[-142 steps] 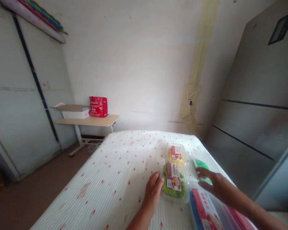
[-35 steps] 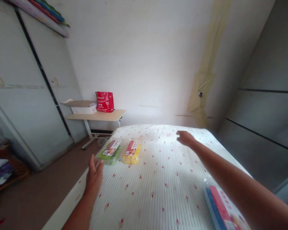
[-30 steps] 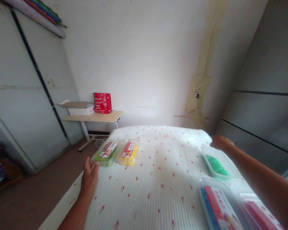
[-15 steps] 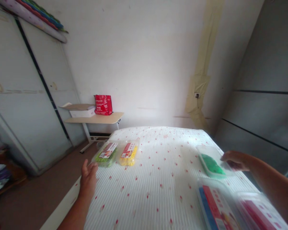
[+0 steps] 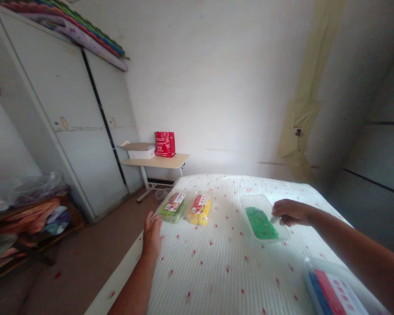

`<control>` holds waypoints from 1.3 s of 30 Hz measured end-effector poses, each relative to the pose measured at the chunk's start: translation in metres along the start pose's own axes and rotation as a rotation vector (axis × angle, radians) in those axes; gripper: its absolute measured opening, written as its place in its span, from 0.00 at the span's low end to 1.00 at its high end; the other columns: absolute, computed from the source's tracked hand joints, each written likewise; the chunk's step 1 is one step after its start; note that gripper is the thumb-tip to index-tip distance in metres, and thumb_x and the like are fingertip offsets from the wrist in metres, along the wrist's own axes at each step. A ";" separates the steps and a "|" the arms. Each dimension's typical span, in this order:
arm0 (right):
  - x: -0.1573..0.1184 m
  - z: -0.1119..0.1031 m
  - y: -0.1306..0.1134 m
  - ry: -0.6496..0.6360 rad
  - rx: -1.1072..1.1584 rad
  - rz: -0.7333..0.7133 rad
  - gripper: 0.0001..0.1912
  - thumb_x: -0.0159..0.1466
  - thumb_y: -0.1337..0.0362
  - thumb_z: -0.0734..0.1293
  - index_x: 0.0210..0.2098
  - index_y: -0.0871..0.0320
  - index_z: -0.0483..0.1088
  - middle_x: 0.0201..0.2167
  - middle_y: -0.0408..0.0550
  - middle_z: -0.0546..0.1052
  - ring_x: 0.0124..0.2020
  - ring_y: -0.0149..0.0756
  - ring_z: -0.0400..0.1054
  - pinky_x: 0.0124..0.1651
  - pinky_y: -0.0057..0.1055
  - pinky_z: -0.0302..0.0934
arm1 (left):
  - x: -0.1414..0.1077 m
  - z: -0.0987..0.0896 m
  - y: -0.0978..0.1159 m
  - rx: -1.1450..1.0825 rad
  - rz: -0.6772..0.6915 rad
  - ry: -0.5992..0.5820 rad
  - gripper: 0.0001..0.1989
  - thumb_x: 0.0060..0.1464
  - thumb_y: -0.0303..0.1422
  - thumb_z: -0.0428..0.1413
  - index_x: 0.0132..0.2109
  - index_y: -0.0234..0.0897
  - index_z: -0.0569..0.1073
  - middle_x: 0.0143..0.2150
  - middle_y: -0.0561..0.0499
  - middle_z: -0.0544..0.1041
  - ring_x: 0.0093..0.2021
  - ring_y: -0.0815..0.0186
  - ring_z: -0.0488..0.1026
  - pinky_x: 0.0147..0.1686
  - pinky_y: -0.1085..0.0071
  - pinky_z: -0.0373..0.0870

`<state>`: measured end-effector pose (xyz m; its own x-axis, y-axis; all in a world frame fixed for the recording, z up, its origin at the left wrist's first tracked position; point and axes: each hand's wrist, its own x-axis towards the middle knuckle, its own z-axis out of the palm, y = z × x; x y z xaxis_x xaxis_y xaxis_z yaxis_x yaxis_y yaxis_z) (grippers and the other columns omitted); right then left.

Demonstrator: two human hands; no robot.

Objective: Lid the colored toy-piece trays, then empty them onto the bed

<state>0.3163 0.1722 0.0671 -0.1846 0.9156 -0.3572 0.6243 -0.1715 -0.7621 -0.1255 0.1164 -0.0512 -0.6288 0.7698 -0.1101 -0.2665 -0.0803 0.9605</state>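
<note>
Centre-right of frame, the clear plastic tray of dark green pieces (image 5: 261,221) lies flat on the spotted mattress (image 5: 216,271); my right hand (image 5: 290,212) pinches its far rim, my left hand (image 5: 153,232) rests flat, fingers together, bracing the bed's edge.

4 plastic boxes (image 5: 262,217), 2 hands (image 5: 153,232), 1 bed (image 5: 216,280).

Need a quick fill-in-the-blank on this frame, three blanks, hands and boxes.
1. The right hand grips the edge of the clear box holding ____ pieces.
2. The left hand lies flat on the ____, near the light-green box.
3. Beside that box lies a box of ____ pieces.

Missing words: green; bed; yellow
</note>
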 end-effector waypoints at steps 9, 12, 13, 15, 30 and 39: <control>-0.025 0.148 -0.093 -0.371 0.241 -0.059 0.03 0.49 0.72 0.61 0.23 0.59 0.61 0.11 0.37 0.66 0.13 0.26 0.63 0.14 0.19 0.55 | 0.004 -0.035 0.019 -0.444 -0.117 -0.085 0.15 0.55 0.36 0.44 0.43 0.37 0.71 0.41 0.44 0.74 0.46 0.66 0.72 0.56 0.63 0.59; -0.023 0.201 -0.108 -0.420 0.333 -0.048 0.04 0.50 0.74 0.60 0.22 0.60 0.62 0.10 0.38 0.66 0.12 0.26 0.63 0.15 0.20 0.59 | -0.001 -0.060 0.026 -0.468 -0.147 -0.168 0.16 0.55 0.36 0.44 0.44 0.34 0.71 0.43 0.41 0.74 0.46 0.64 0.72 0.55 0.63 0.61; -0.021 0.217 -0.111 -0.434 0.362 -0.048 0.05 0.50 0.75 0.60 0.22 0.61 0.62 0.10 0.39 0.67 0.12 0.27 0.64 0.14 0.20 0.59 | -0.004 -0.068 0.028 -0.458 -0.155 -0.186 0.17 0.55 0.36 0.44 0.46 0.34 0.71 0.44 0.41 0.74 0.46 0.63 0.72 0.55 0.64 0.61; -0.019 0.246 -0.118 -0.431 0.416 -0.018 0.06 0.51 0.75 0.60 0.20 0.61 0.62 0.10 0.40 0.68 0.12 0.28 0.64 0.14 0.22 0.60 | -0.009 -0.082 0.032 -0.431 -0.160 -0.221 0.19 0.55 0.37 0.45 0.50 0.32 0.69 0.46 0.40 0.74 0.48 0.62 0.71 0.54 0.64 0.62; -0.039 0.266 -0.126 -0.413 0.244 -0.125 0.09 0.55 0.65 0.67 0.33 0.60 0.64 0.12 0.36 0.66 0.12 0.29 0.64 0.15 0.24 0.61 | -0.034 -0.105 0.037 -0.261 -0.212 -0.444 0.31 0.44 0.41 0.55 0.57 0.37 0.63 0.57 0.44 0.67 0.56 0.50 0.64 0.53 0.55 0.64; -0.105 0.025 -0.019 0.238 -0.508 -0.116 0.08 0.51 0.74 0.63 0.32 0.60 0.68 0.24 0.46 0.73 0.19 0.27 0.65 0.21 0.22 0.56 | -0.026 -0.105 0.035 -0.073 -0.213 -0.443 0.34 0.38 0.41 0.59 0.56 0.46 0.64 0.59 0.53 0.65 0.60 0.48 0.58 0.52 0.59 0.67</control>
<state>0.3050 0.0702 0.1054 -0.1339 0.9848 -0.1107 0.9075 0.0770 -0.4130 -0.1953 0.0267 -0.0417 -0.1880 0.9678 -0.1671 -0.4154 0.0758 0.9065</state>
